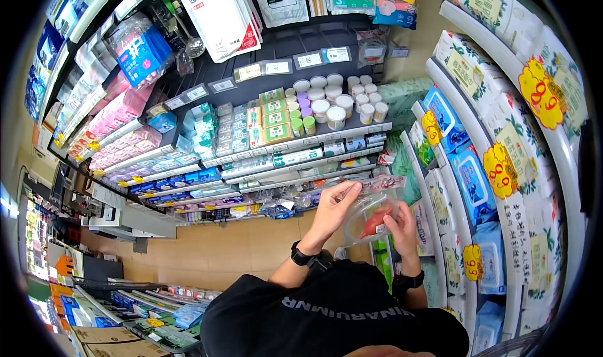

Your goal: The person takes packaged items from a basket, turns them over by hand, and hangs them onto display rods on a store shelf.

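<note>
A clear plastic package (367,217) with something red inside hangs between my two hands, in front of my chest. My left hand (335,211) has its fingers closed on the upper left of the package, near a printed header strip (384,183). On the other side, my right hand (402,226) pinches the package's right edge, the thumb lying over the red part. The exact item inside cannot be made out. Both wrists wear dark bands.
Ahead stands a shelf (301,144) with white round tubs (336,115), boxes and packets. At the right, another shelf (515,231) holds tissue packs and blue wipes (472,184). Tiled floor (207,247) shows behind my left arm. More racks stand at lower left.
</note>
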`<act>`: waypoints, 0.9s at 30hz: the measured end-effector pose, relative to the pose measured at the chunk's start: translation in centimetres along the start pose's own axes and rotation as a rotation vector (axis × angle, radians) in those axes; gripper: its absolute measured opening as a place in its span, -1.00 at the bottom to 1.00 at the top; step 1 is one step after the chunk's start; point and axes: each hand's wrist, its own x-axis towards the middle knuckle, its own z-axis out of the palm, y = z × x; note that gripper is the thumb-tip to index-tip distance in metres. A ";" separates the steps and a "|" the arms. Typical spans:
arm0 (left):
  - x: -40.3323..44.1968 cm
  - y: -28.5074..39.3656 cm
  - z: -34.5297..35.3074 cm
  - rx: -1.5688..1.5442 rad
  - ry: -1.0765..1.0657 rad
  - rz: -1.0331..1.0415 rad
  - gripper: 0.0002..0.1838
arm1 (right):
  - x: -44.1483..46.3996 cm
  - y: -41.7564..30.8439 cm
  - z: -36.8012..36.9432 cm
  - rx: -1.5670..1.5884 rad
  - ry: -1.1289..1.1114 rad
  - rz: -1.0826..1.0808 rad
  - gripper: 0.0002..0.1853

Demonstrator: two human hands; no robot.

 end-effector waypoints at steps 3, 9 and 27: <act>1.9 -0.3 0.1 -0.044 0.016 -0.028 -0.66 | 1.9 1.0 -0.7 -0.021 0.026 0.002 -0.63; 6.2 -0.1 0.7 -0.285 0.013 -0.093 -0.59 | 5.9 0.5 -1.6 -0.017 0.076 -0.056 -0.65; 23.5 -1.4 -0.1 -0.194 -0.064 0.011 -0.80 | 21.3 2.9 -3.9 -0.049 0.212 -0.133 -0.60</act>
